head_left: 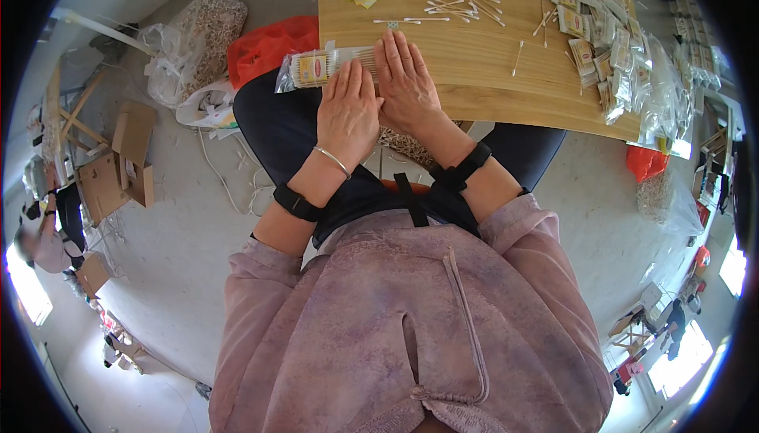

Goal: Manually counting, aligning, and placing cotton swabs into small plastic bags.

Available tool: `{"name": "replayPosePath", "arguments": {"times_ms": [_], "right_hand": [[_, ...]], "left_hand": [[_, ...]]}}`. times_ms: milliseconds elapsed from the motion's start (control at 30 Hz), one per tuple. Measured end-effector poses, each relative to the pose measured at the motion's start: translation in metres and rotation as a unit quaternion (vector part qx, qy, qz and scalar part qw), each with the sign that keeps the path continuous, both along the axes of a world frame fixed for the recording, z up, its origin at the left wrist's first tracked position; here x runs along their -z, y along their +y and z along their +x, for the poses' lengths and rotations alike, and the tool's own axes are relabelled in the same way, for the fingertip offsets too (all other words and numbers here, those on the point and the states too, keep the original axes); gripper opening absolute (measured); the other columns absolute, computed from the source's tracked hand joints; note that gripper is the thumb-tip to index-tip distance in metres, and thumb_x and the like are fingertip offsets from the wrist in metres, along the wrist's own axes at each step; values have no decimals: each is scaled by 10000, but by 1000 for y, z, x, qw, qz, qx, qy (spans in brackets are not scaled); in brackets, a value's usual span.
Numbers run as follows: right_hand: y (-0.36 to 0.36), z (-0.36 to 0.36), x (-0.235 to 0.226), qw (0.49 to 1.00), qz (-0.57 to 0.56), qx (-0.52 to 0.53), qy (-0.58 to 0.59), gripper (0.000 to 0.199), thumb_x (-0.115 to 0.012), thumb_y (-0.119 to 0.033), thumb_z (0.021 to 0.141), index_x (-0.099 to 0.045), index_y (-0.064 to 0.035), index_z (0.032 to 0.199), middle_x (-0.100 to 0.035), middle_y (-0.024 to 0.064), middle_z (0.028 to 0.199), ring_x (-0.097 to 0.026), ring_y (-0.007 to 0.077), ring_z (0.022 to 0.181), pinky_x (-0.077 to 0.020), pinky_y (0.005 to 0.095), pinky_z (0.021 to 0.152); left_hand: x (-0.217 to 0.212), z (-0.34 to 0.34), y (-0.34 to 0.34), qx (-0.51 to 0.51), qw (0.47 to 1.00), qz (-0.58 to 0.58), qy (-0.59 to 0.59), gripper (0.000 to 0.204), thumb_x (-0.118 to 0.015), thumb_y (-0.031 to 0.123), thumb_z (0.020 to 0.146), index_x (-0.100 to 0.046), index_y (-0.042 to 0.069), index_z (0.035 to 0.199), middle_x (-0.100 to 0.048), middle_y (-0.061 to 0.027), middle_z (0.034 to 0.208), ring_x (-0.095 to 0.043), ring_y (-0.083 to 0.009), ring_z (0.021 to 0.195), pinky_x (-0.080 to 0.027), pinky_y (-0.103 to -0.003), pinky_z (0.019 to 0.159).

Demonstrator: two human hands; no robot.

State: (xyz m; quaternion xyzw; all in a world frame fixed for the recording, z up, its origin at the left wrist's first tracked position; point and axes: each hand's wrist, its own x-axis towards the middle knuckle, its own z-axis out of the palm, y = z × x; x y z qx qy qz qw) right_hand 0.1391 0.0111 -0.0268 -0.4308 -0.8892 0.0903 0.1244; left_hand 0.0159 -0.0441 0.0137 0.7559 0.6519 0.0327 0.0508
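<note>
Two sets of fingers lie flat and nearly straight, side by side, the left hand and right hand pressing palm-down on a clear plastic packet of cotton swabs with a yellow label, gripping nothing, seemingly to flatten it. The packet rests at the near left edge of the pale wooden tabletop, half hidden under the hands. Farther out lie loose white cotton swabs and a row of filled packets along the right side.

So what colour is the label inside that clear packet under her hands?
Yellow with a red patch, on the packet; the head view shows it.
</note>
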Motion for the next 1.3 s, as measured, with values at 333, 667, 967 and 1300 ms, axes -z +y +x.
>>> {"name": "replayPosePath", "arguments": {"times_ms": [333,667,967,1300], "right_hand": [[1,3,4,999,42,0,-33,708,-467,-366,822,-324,75,1356,-251,232,1462,-197,328,1390,-117,423,1141],[-1,-2,2,1000,-5,16,-10,683,-401,-373,874,-294,76,1377,-230,230,1475,-170,317,1402,-94,419,1147],[-3,-2,-7,999,-43,10,32,661,-415,-331,878,-277,77,1379,-221,243,1471,-164,334,1399,-101,422,1143],[-3,-4,-4,1000,-23,15,-13,733,-399,-444,879,-287,80,1379,-241,226,1469,-149,320,1404,-65,412,1152]], "left_hand": [[-12,4,16,-32,993,-68,-96,501,-493,204,909,-368,-43,1326,-418,-226,1361,-372,-338,1296,-274,-407,1082],[28,6,34,-100,874,92,-467,444,-359,175,971,-339,-53,1351,-378,-249,1387,-340,-379,1310,-273,-399,1086],[31,6,35,-139,867,132,-461,443,-341,263,1003,-400,-14,1343,-439,-176,1375,-405,-281,1289,-310,-333,1061],[14,0,31,-115,831,120,-531,418,-346,241,999,-430,-7,1326,-454,-169,1366,-411,-271,1287,-313,-337,1061]]}}
